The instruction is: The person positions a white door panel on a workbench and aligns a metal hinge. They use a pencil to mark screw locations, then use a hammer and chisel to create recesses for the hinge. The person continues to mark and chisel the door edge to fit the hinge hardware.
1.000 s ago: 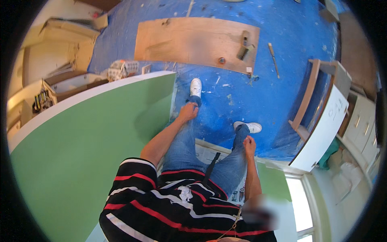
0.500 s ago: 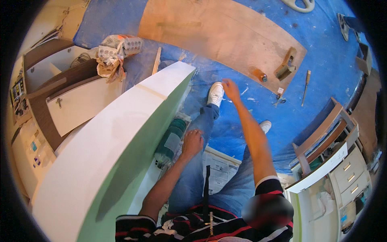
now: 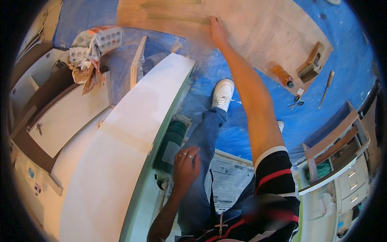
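While blue plastic sheeting presumably protects flooring, I note right hand at long, thin brown strip, grip indeterminable, left hand loosely half-open.

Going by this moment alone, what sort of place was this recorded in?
Probably a room being renovated or used as a makeshift workshop: blue sheeting covers much of the floor, a large wooden board lies on it, and printed newspaper sheets are spread between the person's legs.
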Demonstrator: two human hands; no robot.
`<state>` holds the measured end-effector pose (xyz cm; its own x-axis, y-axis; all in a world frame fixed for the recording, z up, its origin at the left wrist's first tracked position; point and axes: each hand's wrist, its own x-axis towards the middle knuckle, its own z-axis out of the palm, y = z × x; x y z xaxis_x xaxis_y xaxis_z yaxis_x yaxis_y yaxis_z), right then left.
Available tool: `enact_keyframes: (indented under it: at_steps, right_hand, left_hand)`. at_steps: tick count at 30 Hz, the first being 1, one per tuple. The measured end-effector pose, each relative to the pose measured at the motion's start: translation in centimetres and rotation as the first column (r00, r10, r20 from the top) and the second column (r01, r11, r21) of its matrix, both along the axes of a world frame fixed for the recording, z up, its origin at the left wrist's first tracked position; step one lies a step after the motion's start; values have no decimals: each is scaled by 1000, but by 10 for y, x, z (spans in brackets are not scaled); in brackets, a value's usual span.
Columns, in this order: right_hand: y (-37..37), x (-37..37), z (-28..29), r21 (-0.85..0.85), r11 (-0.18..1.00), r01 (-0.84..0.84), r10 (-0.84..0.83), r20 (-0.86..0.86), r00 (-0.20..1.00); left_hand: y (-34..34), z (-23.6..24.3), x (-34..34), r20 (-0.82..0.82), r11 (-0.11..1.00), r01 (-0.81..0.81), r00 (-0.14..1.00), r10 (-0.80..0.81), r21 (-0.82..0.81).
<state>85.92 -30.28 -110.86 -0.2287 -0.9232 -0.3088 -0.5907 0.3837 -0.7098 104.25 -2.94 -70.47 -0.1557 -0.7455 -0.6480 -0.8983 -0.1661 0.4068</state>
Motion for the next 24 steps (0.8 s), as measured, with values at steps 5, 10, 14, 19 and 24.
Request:
enact_keyframes:
  at_steps: [5,10,14,19,24]
  right_hand:
    - [-8,4,-20,-83,996,-39,26,-158,987]
    - [-9,7,-38,-5,1000,-29,28,-205,978]
    - [26,1,-11,49,999,0,-6,131,991]
    - [136,-19,105,-83,958,276,-209,461,862]
    - [260,-75,243,-122,923,364,-300,363,882]
  left_hand:
    - [-10,0,-2,26,1000,-13,1000,13,1]
    - [-15,3,-9,35,1000,20,999,-20,-9]
    - [-13,4,-15,35,999,36,999,-36,3]
    - [2,0,-18,-29,991,136,990,-136,11]
    - [19,0,-29,-109,957,289,952,-287,9]
